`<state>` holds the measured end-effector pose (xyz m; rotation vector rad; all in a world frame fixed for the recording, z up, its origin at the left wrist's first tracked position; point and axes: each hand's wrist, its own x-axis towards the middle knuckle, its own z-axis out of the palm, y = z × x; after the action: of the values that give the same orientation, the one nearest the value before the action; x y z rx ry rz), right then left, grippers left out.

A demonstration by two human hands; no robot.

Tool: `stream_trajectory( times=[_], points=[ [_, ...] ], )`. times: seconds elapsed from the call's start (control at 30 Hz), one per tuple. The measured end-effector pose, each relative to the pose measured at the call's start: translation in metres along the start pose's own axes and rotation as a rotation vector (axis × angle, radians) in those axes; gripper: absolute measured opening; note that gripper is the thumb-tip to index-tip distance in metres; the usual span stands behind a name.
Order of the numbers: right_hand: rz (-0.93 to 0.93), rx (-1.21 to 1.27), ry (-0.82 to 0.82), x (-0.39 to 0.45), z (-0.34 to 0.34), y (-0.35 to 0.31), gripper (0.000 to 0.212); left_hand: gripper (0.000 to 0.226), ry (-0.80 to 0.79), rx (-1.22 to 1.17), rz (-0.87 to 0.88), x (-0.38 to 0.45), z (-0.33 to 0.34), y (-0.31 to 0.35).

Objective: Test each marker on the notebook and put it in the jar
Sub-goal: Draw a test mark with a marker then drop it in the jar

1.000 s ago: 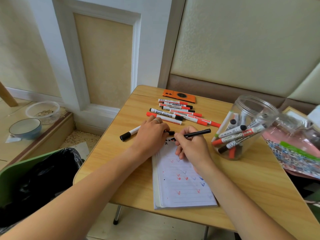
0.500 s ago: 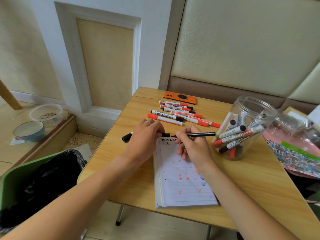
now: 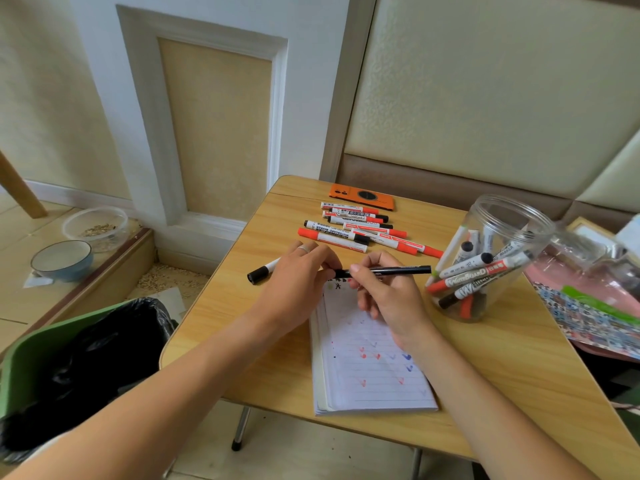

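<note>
Cream padded wall panels are backing a small wooden table [image 3: 263, 327], where a lined notebook [image 3: 367, 375] is lying open near the front edge with red, blue and black test marks on its page. The right hand [image 3: 388, 292] is pinching a slim black pen-like marker [image 3: 384, 270] level above the top of the page, while the left hand [image 3: 298, 275] is closing its fingertips on the marker's left end, seemingly at the cap; whether the cap is going on or coming off cannot be told. A white marker with a black cap [image 3: 263, 270] is poking out from under the left hand. Behind the hands, a row of untested red and black markers [image 3: 360, 228] is waiting, and the clear jar [image 3: 502, 251], tilted and already holding several markers, is standing just right of the right hand. A misaligned cap could be smearing ink on the fingertips, or the cap could be dropping off the near edge. Since the jar is leaning, a careless drop-in could be nudging it over and spilling its contents. The right wrist, hovering over fresh marks, could also be smudging them.
</note>
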<state>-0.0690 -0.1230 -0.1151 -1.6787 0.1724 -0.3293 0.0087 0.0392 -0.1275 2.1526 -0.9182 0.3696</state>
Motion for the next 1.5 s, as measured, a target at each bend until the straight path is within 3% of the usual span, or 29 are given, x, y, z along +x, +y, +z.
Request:
stream_trajectory(
  times=[0.27,0.4,0.57,0.63,0.83,0.97,1.2,1.5],
  points=[
    [0.02,0.048,-0.065,0.002,-0.002,-0.003,0.014,0.014,-0.104,-0.14,0.021,-0.004,-0.004,0.007],
    [0.101,0.176,0.015,0.004,-0.004,-0.001,0.055,0.012,-0.107,-0.108,-0.011,-0.004,-0.007,0.003],
    [0.136,0.234,0.152,0.007,-0.007,-0.001,0.013,0.009,-0.114,-0.048,-0.006,-0.005,-0.008,-0.002],
    [0.132,0.224,0.174,0.007,-0.006,-0.001,0.008,0.006,-0.107,-0.043,-0.011,-0.006,-0.005,-0.005],
    [0.105,0.014,0.177,0.007,0.001,0.005,0.019,0.022,-0.066,-0.205,-0.01,-0.005,0.004,-0.004],
    [0.085,-0.128,0.137,0.005,0.004,0.004,0.026,0.037,-0.019,-0.314,-0.105,-0.003,0.004,-0.002],
    [0.065,-0.245,0.111,0.003,0.009,0.003,0.027,0.016,-0.021,-0.288,-0.187,-0.001,0.011,-0.004],
    [0.028,-0.319,0.096,0.005,0.011,0.005,0.025,0.013,0.001,-0.262,-0.223,-0.001,0.011,-0.002]
  ],
)
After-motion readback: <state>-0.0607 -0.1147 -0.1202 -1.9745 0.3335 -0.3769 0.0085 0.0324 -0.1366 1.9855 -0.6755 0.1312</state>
